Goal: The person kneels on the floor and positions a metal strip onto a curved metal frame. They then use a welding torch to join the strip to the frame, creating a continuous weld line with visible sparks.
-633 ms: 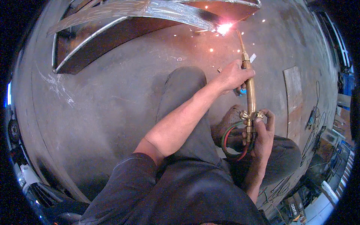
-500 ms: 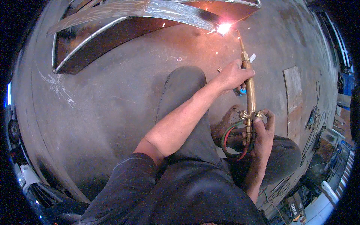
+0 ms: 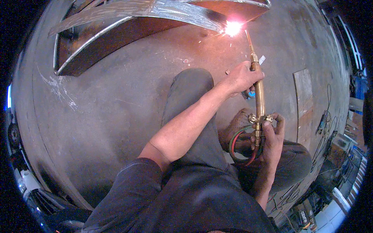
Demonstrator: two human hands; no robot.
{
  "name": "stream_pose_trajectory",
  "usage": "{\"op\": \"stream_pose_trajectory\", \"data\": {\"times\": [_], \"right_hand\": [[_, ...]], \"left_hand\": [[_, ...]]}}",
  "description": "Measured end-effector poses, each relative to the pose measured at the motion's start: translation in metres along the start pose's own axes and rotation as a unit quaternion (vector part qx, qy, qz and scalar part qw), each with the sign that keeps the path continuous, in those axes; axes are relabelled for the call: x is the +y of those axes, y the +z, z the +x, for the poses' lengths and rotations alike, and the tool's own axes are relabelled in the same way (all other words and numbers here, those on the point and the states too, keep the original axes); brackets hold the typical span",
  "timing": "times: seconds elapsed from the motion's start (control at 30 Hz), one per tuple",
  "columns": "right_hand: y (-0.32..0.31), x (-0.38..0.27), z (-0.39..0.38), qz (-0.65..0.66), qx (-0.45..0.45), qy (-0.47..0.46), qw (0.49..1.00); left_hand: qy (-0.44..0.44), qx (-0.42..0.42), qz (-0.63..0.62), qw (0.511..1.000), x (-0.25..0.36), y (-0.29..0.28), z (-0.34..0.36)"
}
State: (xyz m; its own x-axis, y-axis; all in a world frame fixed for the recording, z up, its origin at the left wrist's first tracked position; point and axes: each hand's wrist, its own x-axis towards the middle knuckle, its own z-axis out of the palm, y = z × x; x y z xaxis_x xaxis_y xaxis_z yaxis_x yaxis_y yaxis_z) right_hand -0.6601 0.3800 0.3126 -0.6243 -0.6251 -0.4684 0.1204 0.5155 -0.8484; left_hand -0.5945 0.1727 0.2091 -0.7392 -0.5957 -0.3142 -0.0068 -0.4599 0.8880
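Note:
A brass gas torch (image 3: 260, 95) runs upward in front of me, its thin tip reaching toward a bright, sparking glow at the end of a curved metal strip (image 3: 186, 16). My left hand (image 3: 244, 79) is closed around the torch's upper barrel. At the valve end, my right hand (image 3: 272, 136) has its fingers on a brass knob (image 3: 269, 119) and its thumb beside it. Red and green hoses (image 3: 233, 145) loop from the torch's lower end. The strip lies across a curved steel frame (image 3: 105, 44); glare hides the exact spot being heated.
A flat plank-like plate (image 3: 304, 93) lies on the concrete floor at the right, with cables (image 3: 323, 120) beyond it. A blue round object (image 3: 251, 94) sits behind the torch, near my shoe (image 3: 237, 124). Equipment crowds the right edge.
The glow at the strip's end has grown larger and brighter, and the sparks fall in different places. Both hands and the torch hold nearly the same position.

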Motion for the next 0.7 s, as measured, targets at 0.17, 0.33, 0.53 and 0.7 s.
{"op": "stream_pose_trajectory", "data": {"times": [0.17, 0.33, 0.53, 0.7], "right_hand": [[0.004, -0.006, -0.003, -0.006, 0.008, 0.0, 1.0], [0.003, -0.004, -0.001, -0.006, 0.014, 0.003, 1.0], [0.003, -0.005, -0.001, 0.006, -0.005, -0.003, 1.0], [0.001, 0.002, 0.001, -0.001, -0.008, -0.01, 1.0]], "left_hand": [[0.007, 0.013, -0.029, 0.999, -0.002, 0.002, 0.0], [0.005, 0.018, -0.024, 1.0, -0.006, 0.001, 0.004], [-0.006, 0.007, -0.036, 0.999, -0.012, 0.0, 0.009], [0.0, -0.008, -0.048, 0.999, -0.009, -0.002, 0.006]]}}
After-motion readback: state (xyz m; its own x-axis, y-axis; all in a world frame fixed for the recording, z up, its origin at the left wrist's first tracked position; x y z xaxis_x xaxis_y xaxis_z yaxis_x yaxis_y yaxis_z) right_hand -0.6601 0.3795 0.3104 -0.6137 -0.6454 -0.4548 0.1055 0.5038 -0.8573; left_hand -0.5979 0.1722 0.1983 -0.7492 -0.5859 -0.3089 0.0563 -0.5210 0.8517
